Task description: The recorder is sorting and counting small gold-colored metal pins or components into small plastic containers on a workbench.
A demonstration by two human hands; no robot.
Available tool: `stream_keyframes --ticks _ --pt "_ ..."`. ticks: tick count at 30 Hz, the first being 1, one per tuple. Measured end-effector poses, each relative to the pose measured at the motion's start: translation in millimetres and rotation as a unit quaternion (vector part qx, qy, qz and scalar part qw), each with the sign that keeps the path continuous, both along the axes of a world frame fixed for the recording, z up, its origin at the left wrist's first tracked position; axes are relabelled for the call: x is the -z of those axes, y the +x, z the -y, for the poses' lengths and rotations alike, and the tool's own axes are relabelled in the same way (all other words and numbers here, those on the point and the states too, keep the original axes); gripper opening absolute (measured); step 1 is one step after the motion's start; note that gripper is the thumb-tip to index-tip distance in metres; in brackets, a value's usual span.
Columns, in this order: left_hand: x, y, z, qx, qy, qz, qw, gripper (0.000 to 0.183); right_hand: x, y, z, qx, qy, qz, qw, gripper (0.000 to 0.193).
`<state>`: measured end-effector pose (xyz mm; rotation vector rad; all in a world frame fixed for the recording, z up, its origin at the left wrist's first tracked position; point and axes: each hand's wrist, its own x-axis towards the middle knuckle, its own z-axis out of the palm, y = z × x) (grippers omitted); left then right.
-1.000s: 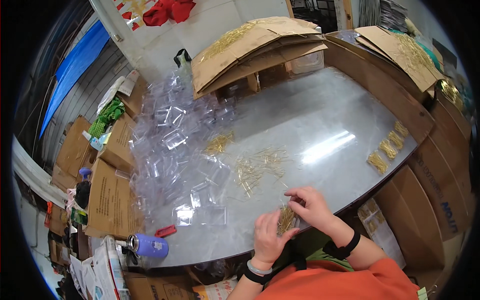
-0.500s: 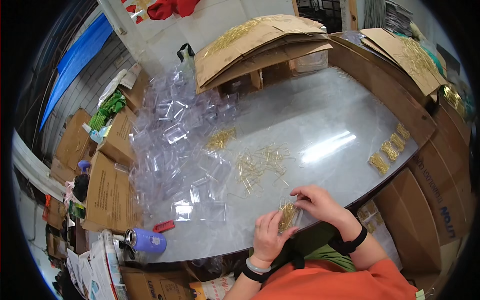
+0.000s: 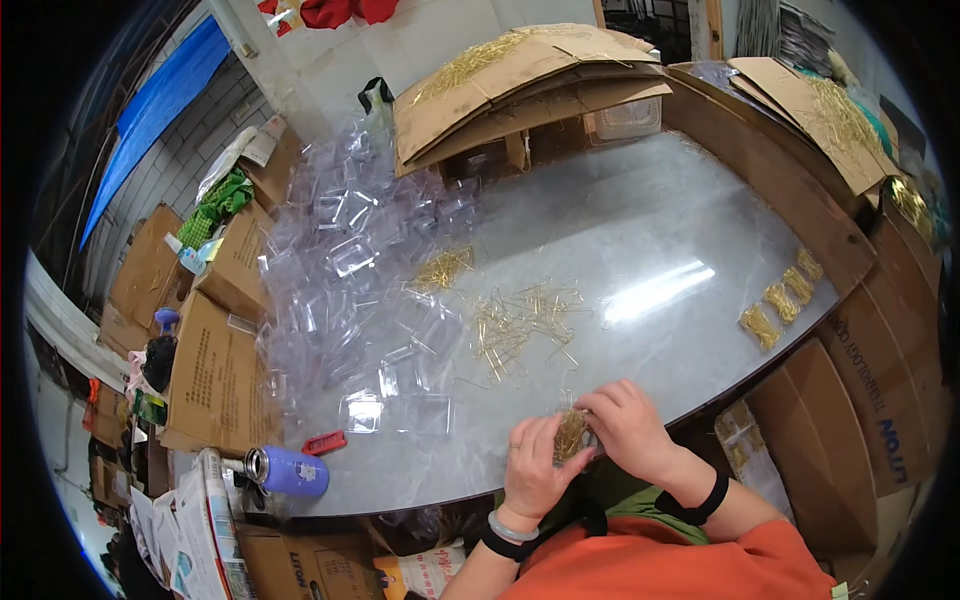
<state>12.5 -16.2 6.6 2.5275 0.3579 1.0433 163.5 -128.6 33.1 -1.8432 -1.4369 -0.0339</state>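
Observation:
Close to the table's near edge, a small clear plastic box [image 3: 571, 437] packed with bent gold wire pieces sits between my two hands. My left hand [image 3: 535, 462] grips its left side, the thumb along the near end. The right hand [image 3: 628, 428] closes over the right side, fingertips at the far end, hiding much of the box. Loose gold wire pieces [image 3: 525, 318] lie scattered beyond my hands, and a denser clump [image 3: 442, 268] of them rests farther left, beside a large heap of clear plastic boxes [image 3: 350, 260].
Several filled gold-wire bundles [image 3: 779, 301] line the table's right edge. A purple bottle [image 3: 290, 471] lies on its side at the near left, with a red tool [image 3: 324, 443] beside it. Cardboard boxes [image 3: 218, 370] border the left side; a cardboard-covered shelf [image 3: 530, 90] stands at the back.
My right hand has turned and drawn in, its fingers now curled closer over the box. The left hand has barely moved. The view has shifted slightly.

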Motion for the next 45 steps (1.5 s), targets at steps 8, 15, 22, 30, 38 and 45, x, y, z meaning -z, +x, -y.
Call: stream_keyframes --ticks 8,15,22,30,38,45 --pt "-2.2 -0.7 0.7 0.005 -0.015 0.0 1.0 0.062 -1.5 -3.5 -10.5 0.002 0.076 -0.03 0.997 0.024" --pt "-3.4 -1.0 -0.6 0.0 -0.016 0.009 1.0 0.064 -2.2 9.8 -12.4 -0.039 0.024 -0.061 0.997 0.022" --pt "-3.4 0.6 1.0 0.009 -0.017 0.015 1.0 0.062 -7.3 21.3 -40.7 -0.001 -0.082 -0.27 0.959 0.02" --pt "1.0 -3.4 -0.4 0.003 -0.016 0.016 1.0 0.06 -3.1 9.0 -25.0 -0.02 -0.063 -0.324 0.944 0.022" --pt "1.5 -1.2 -0.1 0.008 -0.022 0.019 1.0 0.06 -1.4 15.8 -5.4 -0.051 -0.029 -0.297 0.953 0.029" --pt "3.4 -2.4 -1.3 0.013 -0.022 0.01 1.0 0.059 7.9 -2.0 5.0 -0.146 -0.006 -0.19 0.971 0.058"
